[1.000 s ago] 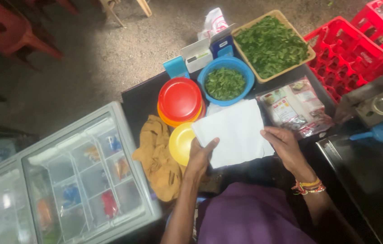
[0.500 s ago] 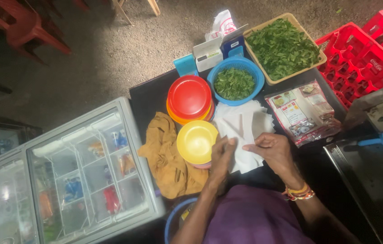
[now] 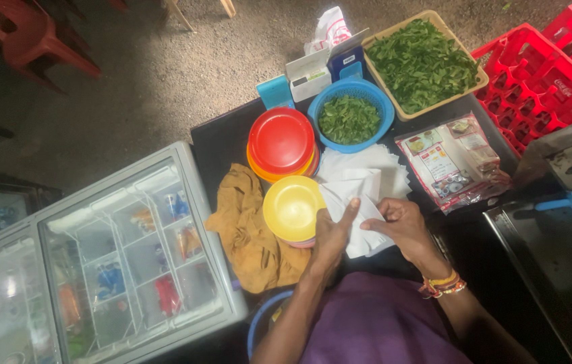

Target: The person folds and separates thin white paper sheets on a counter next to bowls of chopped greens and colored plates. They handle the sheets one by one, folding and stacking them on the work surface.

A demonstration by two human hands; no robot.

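From the head camera I see both hands on one stack of white paper sheets (image 3: pixel 360 185) lying on the dark counter (image 3: pixel 222 138): my left hand (image 3: pixel 332 232) pinches a sheet's edge, and my right hand (image 3: pixel 401 222) grips it from the other side. Just left of the paper sits one yellow plate (image 3: pixel 291 207), beyond it one stack of red and orange plates (image 3: pixel 281 143). I count two lots of green leaves: one blue basket (image 3: pixel 350 114) and one tan tray (image 3: pixel 424 61). One clear rectangular packet (image 3: pixel 453 162) with red and white labels lies right of the paper. One brown cloth (image 3: pixel 249 229) lies beside the yellow plate.
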